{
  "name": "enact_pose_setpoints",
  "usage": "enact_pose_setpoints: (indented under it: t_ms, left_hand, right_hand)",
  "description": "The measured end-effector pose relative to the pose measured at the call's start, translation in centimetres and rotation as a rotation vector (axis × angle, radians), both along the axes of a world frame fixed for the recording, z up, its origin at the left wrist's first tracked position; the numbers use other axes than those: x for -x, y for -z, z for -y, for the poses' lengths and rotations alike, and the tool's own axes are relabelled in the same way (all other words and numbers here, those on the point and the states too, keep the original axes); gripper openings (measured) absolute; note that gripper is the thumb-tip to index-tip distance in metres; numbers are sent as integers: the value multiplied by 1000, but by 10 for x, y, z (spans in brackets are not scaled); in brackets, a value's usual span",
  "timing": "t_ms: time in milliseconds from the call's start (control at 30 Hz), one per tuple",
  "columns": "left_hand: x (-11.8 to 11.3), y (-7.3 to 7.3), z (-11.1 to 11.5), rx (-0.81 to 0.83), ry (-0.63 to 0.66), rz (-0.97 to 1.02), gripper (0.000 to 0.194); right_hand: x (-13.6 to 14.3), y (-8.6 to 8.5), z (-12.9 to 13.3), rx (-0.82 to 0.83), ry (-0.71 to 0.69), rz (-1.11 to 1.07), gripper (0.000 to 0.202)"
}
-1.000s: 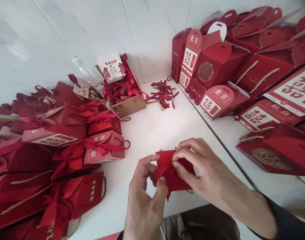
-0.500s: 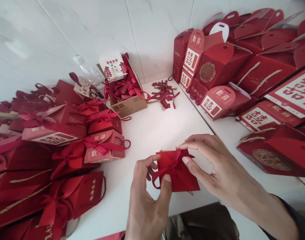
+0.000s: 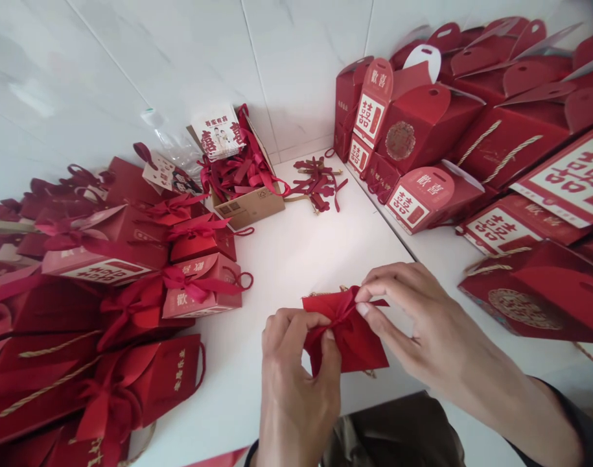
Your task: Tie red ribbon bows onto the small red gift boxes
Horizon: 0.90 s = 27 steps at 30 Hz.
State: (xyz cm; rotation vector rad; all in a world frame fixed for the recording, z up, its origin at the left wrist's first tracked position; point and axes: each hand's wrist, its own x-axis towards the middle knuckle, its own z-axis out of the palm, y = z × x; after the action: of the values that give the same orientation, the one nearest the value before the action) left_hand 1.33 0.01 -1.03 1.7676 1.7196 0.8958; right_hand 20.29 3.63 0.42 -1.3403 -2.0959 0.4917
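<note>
A small red box (image 3: 369,347) rests on the white table near its front edge, with gold cord showing at its back and front. Across its top lies a red ribbon bow (image 3: 343,312). My left hand (image 3: 303,370) pinches the bow's left part near the knot between thumb and forefinger. Thumb and fingertips of my right hand (image 3: 422,324) are closed on the right loop of the same bow, and a pointed ribbon tail sticks out beside them. The underside of the box is hidden.
Red boxes with bows (image 3: 203,282) crowd the left side. A cardboard box (image 3: 252,206) of ribbons and cards stands at the back, beside loose dark red ribbons (image 3: 320,185). More red gift boxes (image 3: 435,194) are stacked on the right.
My left hand has moved right and closed its fingers on the bow. My right fingertips have come together on the right loop, which is drawn slightly rightward.
</note>
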Motion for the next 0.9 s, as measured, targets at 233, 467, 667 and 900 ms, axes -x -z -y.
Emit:
enact_pose_setpoints:
  t_ms: [233,467,667,900]
  left_hand:
    - [6,-6,5,121,-114,249,18]
    - [3,-10,5,327,-193,627,20]
    - [13,-2,7,293,-64,503,32]
    - [1,-8,7,226,-125,499,32]
  right_hand:
    - [-8,-9,3,425,92,-157,20]
    - [-12,-8,0,425,59,-186,12]
    - [-15,-12,3,504,-13,-231,15]
    - [-9,-14,-4,631,-6,-270,25]
